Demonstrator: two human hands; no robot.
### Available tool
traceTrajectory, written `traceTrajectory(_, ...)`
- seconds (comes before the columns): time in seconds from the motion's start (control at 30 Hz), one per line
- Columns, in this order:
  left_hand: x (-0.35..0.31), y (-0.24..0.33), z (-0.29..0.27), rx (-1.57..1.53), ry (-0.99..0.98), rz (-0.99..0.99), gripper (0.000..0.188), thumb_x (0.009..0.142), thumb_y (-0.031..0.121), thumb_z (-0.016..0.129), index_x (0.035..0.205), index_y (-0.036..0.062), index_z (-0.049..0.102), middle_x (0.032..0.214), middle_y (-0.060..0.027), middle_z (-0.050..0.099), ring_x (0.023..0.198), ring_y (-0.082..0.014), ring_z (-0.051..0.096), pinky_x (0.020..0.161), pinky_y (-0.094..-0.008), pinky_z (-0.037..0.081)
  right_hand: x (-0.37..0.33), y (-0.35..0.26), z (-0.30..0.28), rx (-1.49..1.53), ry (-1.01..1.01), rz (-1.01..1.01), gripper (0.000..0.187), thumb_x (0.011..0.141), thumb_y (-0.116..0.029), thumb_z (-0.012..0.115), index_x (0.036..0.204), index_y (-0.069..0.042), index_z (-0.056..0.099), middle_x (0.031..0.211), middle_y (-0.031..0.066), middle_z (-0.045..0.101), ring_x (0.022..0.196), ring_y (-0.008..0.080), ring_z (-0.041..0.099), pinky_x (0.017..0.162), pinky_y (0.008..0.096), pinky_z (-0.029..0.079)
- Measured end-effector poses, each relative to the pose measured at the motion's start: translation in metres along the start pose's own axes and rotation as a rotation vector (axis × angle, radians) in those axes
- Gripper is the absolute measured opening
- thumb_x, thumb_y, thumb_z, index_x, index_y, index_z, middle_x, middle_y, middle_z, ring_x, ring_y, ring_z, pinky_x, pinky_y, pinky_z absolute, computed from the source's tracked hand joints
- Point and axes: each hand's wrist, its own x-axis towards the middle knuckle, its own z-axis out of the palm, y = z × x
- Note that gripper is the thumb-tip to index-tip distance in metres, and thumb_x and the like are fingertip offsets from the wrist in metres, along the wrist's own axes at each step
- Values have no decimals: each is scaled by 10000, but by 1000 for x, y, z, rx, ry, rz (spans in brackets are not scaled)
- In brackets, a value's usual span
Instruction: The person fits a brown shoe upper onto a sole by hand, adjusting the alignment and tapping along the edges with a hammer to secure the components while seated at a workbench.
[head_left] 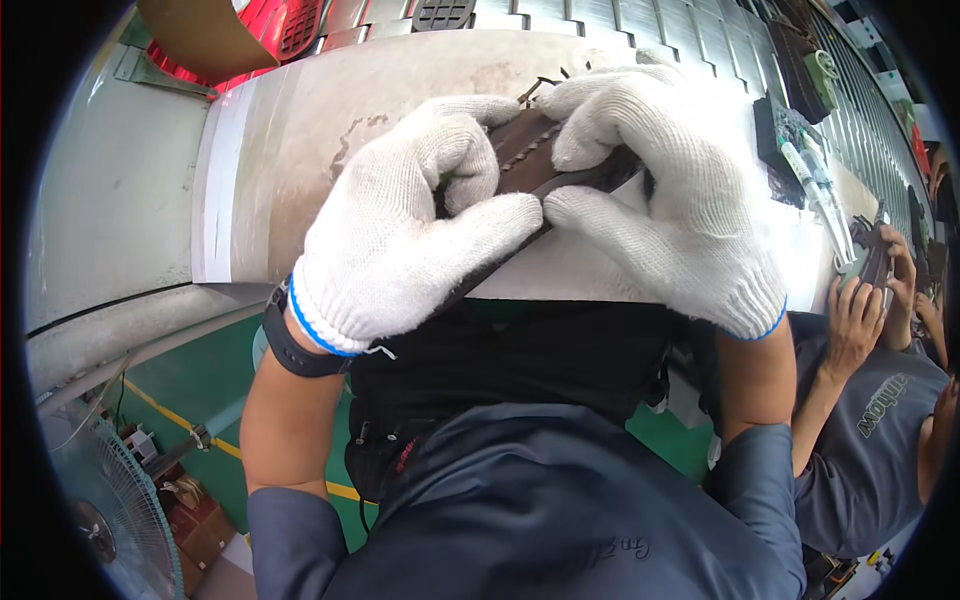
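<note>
Both of my hands wear white knitted gloves with blue cuffs. Between them, over the pale worktable [290,170], is a dark brown leather shoe [524,150] with a row of stitching and a dark sole edge. My left hand [410,215] grips its left side, fingers curled and thumb along the lower edge. My right hand [675,170] grips the other side, fingers bent over the top and thumb pressed near the left thumb's tip. Thin dark lace ends stick out beyond the fingers. Much of the shoe is hidden by the gloves.
A metal slat conveyor [590,14] runs beyond the table, with red trays [268,28] at the far left. Pen-like tubes [815,185] and a green roll [822,68] lie at right. A co-worker's hands [858,315] hold a dark item. A fan [110,510] stands lower left.
</note>
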Motion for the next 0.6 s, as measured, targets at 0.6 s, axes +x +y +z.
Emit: traceTrajectory(0.6, 3, 3, -1, 121, 54, 51, 348, 845, 115, 851, 795, 41, 514, 954, -167, 612, 1260, -392, 696, 948, -432, 534, -3, 76, -27, 594, -148, 288, 545, 872, -254, 911, 1341, -13, 776, 1347, 152, 770, 1275, 271, 706, 1162, 407, 522)
